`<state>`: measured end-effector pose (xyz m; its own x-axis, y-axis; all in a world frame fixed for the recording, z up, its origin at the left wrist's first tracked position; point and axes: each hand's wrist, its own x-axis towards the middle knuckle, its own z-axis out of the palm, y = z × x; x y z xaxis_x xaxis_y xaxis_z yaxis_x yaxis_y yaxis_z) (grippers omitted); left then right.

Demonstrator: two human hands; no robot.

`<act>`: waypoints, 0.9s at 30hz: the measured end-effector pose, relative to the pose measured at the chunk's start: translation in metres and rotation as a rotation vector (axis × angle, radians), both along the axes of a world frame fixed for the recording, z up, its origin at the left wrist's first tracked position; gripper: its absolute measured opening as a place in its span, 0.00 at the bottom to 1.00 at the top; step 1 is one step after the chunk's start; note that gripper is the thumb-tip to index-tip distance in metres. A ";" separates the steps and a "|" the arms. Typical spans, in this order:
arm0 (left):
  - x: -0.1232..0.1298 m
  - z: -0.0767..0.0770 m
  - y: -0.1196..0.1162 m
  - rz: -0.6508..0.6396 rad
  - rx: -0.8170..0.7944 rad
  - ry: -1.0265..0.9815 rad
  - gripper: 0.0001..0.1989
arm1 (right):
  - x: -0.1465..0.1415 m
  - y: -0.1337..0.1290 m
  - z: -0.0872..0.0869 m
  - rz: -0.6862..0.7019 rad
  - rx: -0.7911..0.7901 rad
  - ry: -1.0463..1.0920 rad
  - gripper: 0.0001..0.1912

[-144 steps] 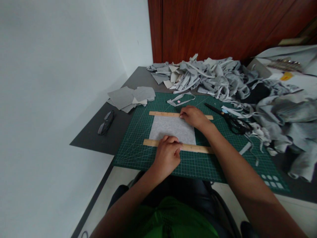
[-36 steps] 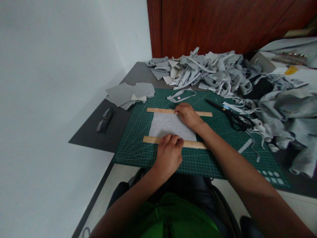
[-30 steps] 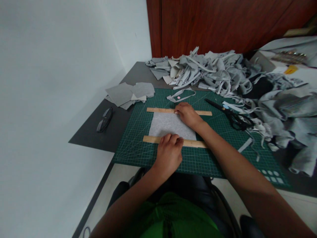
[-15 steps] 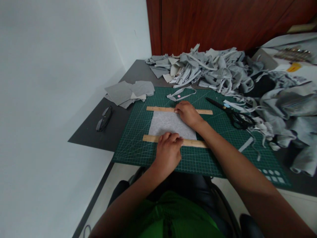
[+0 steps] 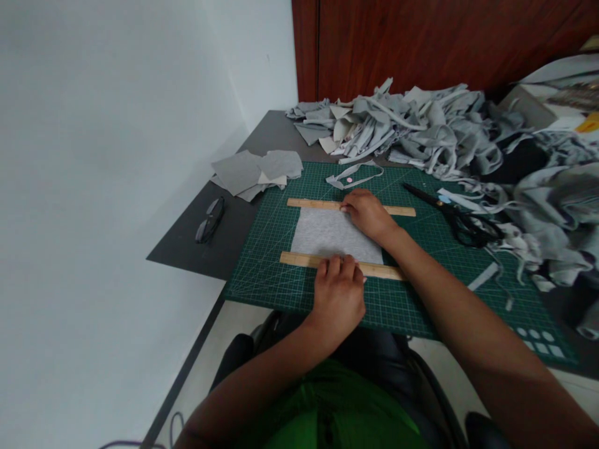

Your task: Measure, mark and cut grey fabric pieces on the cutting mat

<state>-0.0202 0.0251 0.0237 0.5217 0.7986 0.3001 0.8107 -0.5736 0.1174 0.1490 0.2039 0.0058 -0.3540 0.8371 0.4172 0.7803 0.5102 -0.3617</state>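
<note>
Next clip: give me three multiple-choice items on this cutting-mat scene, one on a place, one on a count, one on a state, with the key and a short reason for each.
1. Where do the scissors lie?
A. on the green mat, right of the far ruler
B. on the bare table beside the glasses
C. on top of the grey square

2. How many wooden rulers lie on the mat?
A. one
B. two
C. three

3. What is the left hand doing?
A. lifting a ruler off the mat
B. gripping the scissors
C. pressing down on the near ruler

Key: 1 A, they rest on the mat's right part, past the end of the far ruler. 2 B, one ruler runs along each long edge of the grey square. 3 C, its fingers lie flat over the near ruler, while the right hand rests at the far one.
</note>
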 end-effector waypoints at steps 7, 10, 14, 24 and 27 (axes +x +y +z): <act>-0.022 0.004 0.031 -0.105 -0.172 -0.155 0.15 | 0.000 0.001 0.001 -0.009 -0.013 -0.022 0.11; -0.028 0.002 0.042 -0.132 -0.246 -0.257 0.13 | 0.000 0.002 0.002 -0.007 -0.023 -0.021 0.11; -0.028 -0.001 0.044 -0.126 -0.260 -0.271 0.13 | -0.001 0.002 0.003 -0.017 -0.029 -0.031 0.11; -0.028 -0.001 0.044 -0.137 -0.257 -0.274 0.12 | -0.001 0.000 0.002 -0.026 -0.023 -0.019 0.11; -0.028 -0.001 0.044 -0.137 -0.262 -0.273 0.12 | -0.001 0.000 0.003 -0.029 -0.028 -0.034 0.12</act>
